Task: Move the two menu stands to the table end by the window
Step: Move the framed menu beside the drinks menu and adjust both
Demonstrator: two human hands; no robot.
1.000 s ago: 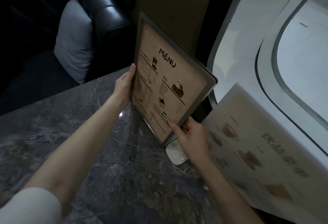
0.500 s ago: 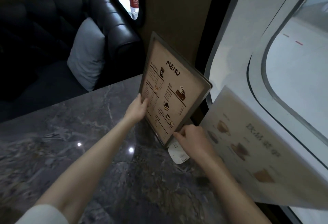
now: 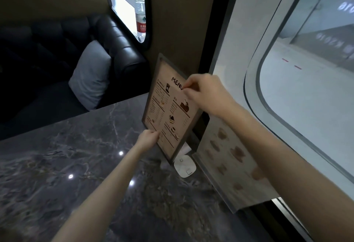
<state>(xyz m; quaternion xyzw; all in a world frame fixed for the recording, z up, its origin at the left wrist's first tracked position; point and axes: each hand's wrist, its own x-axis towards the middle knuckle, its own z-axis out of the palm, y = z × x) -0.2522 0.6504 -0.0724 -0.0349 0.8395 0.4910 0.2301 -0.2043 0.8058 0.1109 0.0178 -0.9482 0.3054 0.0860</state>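
A dark-framed menu stand (image 3: pixel 168 111) headed "MENU" stands upright on the grey marble table (image 3: pixel 76 155), at the end by the window. My left hand (image 3: pixel 149 138) pinches its lower left edge. My right hand (image 3: pixel 205 92) grips its upper right corner and covers part of the heading. A second menu stand (image 3: pixel 229 163), pale with drink pictures, leans to the right along the window side; my right forearm crosses over it.
A small white device (image 3: pixel 184 167) lies on the table at the foot of the framed stand. A black leather sofa (image 3: pixel 118 48) with a grey cushion (image 3: pixel 92 75) lies beyond the table. A water bottle (image 3: pixel 140 15) stands on a window ledge. The large window (image 3: pixel 306 69) is on the right.
My right hand rose from the stand's bottom right corner to its top right. My left hand slid down the left edge. The stand now sits lower and more upright on the table.
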